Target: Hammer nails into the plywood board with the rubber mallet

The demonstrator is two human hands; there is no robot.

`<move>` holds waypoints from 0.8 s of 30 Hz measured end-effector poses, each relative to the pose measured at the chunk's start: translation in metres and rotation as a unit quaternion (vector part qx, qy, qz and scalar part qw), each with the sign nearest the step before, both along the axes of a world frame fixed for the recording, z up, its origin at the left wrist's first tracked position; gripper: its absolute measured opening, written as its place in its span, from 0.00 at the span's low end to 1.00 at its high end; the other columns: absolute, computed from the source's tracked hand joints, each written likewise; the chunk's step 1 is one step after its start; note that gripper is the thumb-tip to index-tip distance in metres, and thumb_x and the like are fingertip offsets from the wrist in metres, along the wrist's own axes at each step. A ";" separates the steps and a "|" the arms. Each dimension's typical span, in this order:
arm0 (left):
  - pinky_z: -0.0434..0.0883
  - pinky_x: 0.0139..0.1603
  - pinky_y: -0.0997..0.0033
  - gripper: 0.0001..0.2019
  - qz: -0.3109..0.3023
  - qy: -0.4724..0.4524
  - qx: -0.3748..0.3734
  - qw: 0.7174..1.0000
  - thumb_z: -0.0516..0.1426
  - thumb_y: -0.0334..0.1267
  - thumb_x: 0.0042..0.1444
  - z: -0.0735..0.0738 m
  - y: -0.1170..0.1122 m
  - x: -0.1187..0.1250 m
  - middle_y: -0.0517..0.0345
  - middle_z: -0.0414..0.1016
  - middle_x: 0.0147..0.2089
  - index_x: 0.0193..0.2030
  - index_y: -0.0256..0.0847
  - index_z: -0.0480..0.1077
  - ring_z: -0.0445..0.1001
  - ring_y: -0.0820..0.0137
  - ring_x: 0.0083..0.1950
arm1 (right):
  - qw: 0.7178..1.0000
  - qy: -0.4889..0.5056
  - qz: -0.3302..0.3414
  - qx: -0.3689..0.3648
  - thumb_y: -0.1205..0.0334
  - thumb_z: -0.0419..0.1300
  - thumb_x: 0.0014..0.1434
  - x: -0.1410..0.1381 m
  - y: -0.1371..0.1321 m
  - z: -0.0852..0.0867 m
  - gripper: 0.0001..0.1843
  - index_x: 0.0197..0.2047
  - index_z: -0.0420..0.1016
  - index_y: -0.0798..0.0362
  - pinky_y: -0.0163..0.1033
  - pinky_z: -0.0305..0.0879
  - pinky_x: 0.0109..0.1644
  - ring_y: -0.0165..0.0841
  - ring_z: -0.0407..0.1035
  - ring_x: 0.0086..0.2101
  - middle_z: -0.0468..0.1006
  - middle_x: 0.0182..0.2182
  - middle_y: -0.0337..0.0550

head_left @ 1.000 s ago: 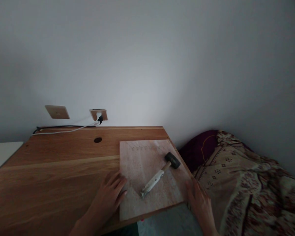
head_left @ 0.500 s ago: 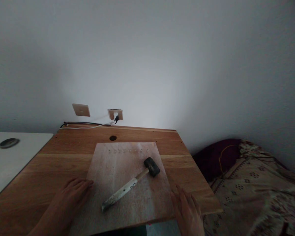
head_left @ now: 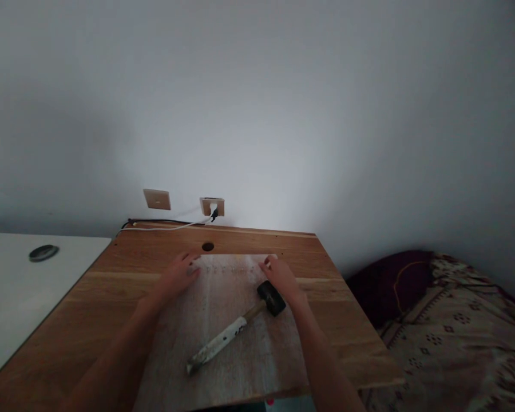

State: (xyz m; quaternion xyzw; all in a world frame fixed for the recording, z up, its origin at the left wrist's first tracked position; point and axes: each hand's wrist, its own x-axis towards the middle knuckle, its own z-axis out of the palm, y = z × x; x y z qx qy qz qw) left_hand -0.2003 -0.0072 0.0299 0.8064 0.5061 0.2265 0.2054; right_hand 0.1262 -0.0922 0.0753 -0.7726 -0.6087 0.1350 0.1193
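Observation:
A wooden board (head_left: 223, 303) lies flat with a row of several small upright pieces (head_left: 233, 268), like nails, along its far end. Across the board rests a mallet (head_left: 223, 337) with a black head and a pale, worn handle, untouched by either hand. My left hand (head_left: 180, 277) lies at the board's far left corner, fingers stretched toward the left end of the row. At the far right corner, just beyond the mallet head, my right hand (head_left: 280, 274) has its thumb and fingers bent close together by the row's right end. Anything between them is too small to make out.
The wooden table (head_left: 343, 320) stands against the wall, with a cable hole (head_left: 208, 246) behind the board. Cables run to a wall socket (head_left: 212, 206). On the left is a white surface (head_left: 8, 297); at right, a patterned cloth (head_left: 450, 337).
Both hands have moved from the board's near sides up to its far corners. The mallet stays on the board. The view has shifted slightly.

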 end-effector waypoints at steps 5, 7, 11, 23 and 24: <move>0.75 0.50 0.64 0.18 -0.029 -0.077 -0.045 0.996 0.57 0.38 0.55 -0.009 0.000 0.007 0.50 0.82 0.44 0.51 0.39 0.77 0.79 0.63 0.42 | 1.000 0.011 0.001 -0.025 0.64 0.58 0.70 -0.006 0.012 -0.012 0.11 0.45 0.80 0.60 0.41 0.66 0.50 0.44 0.77 0.48 0.83 0.45 0.61; 0.75 0.49 0.64 0.17 -0.024 -0.104 -0.061 0.992 0.56 0.37 0.54 -0.010 -0.001 0.005 0.52 0.83 0.41 0.49 0.40 0.78 0.80 0.63 0.42 | 0.999 0.030 0.001 -0.017 0.69 0.57 0.68 -0.005 0.013 -0.013 0.09 0.42 0.80 0.60 0.42 0.65 0.52 0.44 0.76 0.49 0.83 0.44 0.62; 0.75 0.50 0.62 0.13 -0.016 -0.137 -0.086 0.987 0.60 0.40 0.52 -0.004 0.001 0.002 0.54 0.83 0.37 0.43 0.42 0.79 0.80 0.61 0.41 | 0.994 0.102 0.004 0.033 0.71 0.58 0.63 0.003 0.017 -0.008 0.08 0.36 0.78 0.57 0.42 0.67 0.52 0.41 0.77 0.45 0.83 0.39 0.56; 0.68 0.34 0.69 0.16 0.067 -0.267 -0.225 0.935 0.58 0.53 0.53 0.006 0.006 0.021 0.58 0.72 0.28 0.33 0.40 0.70 0.72 0.67 0.31 | 0.976 0.205 -0.016 0.067 0.58 0.47 0.67 0.000 0.024 0.002 0.17 0.33 0.72 0.53 0.37 0.65 0.29 0.34 0.72 0.26 0.76 0.25 0.44; 0.68 0.35 0.67 0.15 0.051 -0.182 -0.194 0.962 0.57 0.52 0.55 0.006 0.005 0.022 0.57 0.73 0.28 0.34 0.41 0.71 0.73 0.65 0.32 | 0.981 0.185 -0.012 0.055 0.56 0.52 0.66 -0.003 0.026 0.001 0.15 0.30 0.73 0.53 0.38 0.67 0.33 0.36 0.75 0.29 0.77 0.26 0.46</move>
